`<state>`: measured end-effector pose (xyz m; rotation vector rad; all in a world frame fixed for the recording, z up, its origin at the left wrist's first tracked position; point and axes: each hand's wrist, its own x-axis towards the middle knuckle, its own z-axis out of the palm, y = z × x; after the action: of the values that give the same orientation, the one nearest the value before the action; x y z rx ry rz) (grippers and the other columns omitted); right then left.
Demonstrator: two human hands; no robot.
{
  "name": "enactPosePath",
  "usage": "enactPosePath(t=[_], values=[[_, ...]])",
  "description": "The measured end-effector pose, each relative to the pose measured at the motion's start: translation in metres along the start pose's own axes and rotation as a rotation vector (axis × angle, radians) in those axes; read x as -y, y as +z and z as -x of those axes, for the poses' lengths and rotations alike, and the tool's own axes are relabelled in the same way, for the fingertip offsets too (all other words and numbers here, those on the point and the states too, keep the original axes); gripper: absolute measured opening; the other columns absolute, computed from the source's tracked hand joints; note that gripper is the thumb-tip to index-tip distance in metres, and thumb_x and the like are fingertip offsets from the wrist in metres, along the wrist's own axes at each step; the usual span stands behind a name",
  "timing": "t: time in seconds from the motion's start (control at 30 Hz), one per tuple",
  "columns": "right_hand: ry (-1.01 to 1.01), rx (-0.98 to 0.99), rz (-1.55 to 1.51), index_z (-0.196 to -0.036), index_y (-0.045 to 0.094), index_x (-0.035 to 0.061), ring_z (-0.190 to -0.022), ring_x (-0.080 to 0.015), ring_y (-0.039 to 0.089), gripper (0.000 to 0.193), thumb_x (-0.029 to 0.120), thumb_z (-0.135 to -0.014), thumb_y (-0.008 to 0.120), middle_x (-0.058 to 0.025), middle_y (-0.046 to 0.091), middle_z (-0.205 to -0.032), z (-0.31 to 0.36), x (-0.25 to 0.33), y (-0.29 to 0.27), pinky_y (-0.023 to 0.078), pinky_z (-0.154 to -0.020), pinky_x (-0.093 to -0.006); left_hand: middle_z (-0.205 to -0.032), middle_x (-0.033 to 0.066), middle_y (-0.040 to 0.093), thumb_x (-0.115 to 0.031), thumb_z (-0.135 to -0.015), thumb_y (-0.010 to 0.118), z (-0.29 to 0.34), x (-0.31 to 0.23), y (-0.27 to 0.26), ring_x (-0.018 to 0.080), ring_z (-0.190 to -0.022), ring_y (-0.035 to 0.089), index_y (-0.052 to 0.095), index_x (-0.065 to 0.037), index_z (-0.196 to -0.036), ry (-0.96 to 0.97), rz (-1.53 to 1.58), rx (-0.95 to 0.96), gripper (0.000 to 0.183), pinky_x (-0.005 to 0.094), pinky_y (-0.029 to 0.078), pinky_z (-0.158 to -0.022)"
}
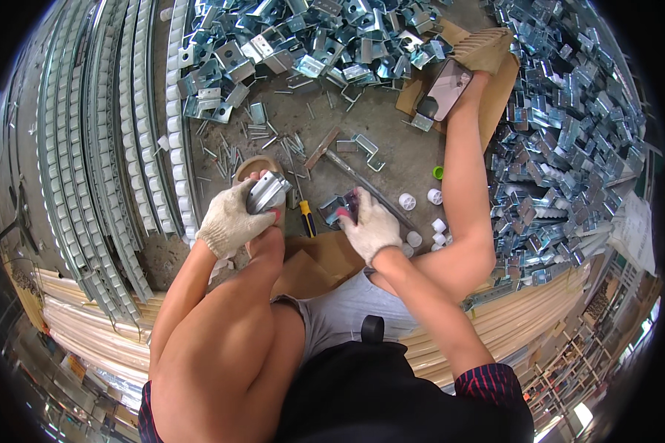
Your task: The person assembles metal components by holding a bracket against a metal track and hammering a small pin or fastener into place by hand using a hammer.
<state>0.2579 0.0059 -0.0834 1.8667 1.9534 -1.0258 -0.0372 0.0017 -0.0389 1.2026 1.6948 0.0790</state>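
My left hand (230, 219), in a white knit glove, grips a folded metal bracket (266, 191) held over my left knee. My right hand (369, 225), also gloved, rests on another metal bracket (338, 207) lying on the concrete floor, fingers closed over it. A yellow-handled screwdriver (307, 218) lies on the floor between the two hands. White plastic rollers (407, 201) are scattered just right of my right hand.
A big heap of shiny brackets (310, 37) fills the far floor, another heap (561, 140) lies at right. Long roller rails (118, 133) lie at left. A phone (445, 88) rests on cardboard by my right foot. Loose nails (273, 140) litter the floor.
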Motion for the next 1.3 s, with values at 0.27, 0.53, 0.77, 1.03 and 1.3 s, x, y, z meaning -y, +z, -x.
enactPosePath(t=[0.27,0.53,0.77,1.03,1.3], values=[[-0.065,-0.069,-0.261,-0.136,0.058,0.0051,-0.114,-0.0403,0.067,0.059,0.031,-0.087,0.081,-0.0223,0.066,-0.125,-0.018,0.002,0.008,0.055,-0.096,-0.0507,-0.129,0.0232,0.072,-0.036,-0.075,0.086,-0.008,0.020,-0.013,0.0282,-0.120,0.070,0.050,0.003,-0.157,0.043,0.240,0.155,0.097,0.0372,0.051,-0.108],[-0.184,0.107,-1.108,-0.116,0.059,0.0033,-0.090,-0.0115,0.059,0.037,0.008,-0.087,0.081,-0.0014,0.063,-0.100,-0.034,0.052,-0.045,0.054,-0.081,-0.0297,-0.116,0.0037,0.071,-0.029,-0.076,0.097,-0.012,-0.003,-0.015,0.0116,-0.104,0.062,0.067,0.005,-0.137,0.032,0.361,0.327,0.076,0.0299,0.052,-0.099],[-0.073,0.334,-1.400,-0.096,0.065,0.0076,-0.074,-0.0044,0.053,0.011,0.012,-0.095,0.075,0.0042,0.061,-0.084,-0.050,0.058,-0.044,0.044,-0.066,-0.0223,-0.129,0.0224,0.072,-0.055,-0.075,0.090,-0.002,-0.004,-0.004,0.0365,-0.125,0.068,0.065,-0.006,-0.139,0.086,0.136,0.114,0.085,0.0434,0.051,-0.109],[-0.053,0.173,-1.268,-0.075,0.064,0.0064,-0.064,-0.0026,0.046,0.031,0.019,-0.098,0.079,0.0066,0.058,-0.069,-0.051,0.090,-0.049,0.039,-0.057,-0.0252,-0.119,0.0285,0.072,-0.049,-0.073,0.087,0.007,-0.023,0.003,0.0438,-0.118,0.069,0.067,-0.004,-0.129,0.069,0.054,0.137,0.075,0.0466,0.054,-0.104],[-0.031,0.202,-1.227,-0.071,0.063,0.0124,-0.059,-0.0024,0.044,0.035,0.028,-0.098,0.079,0.0084,0.055,-0.067,-0.057,0.088,-0.048,0.035,-0.054,-0.0253,-0.105,0.0274,0.075,-0.038,-0.075,0.084,0.009,-0.028,0.015,0.0457,-0.105,0.071,0.066,-0.002,-0.124,0.141,-0.067,0.075,0.063,0.0504,0.056,-0.095]])
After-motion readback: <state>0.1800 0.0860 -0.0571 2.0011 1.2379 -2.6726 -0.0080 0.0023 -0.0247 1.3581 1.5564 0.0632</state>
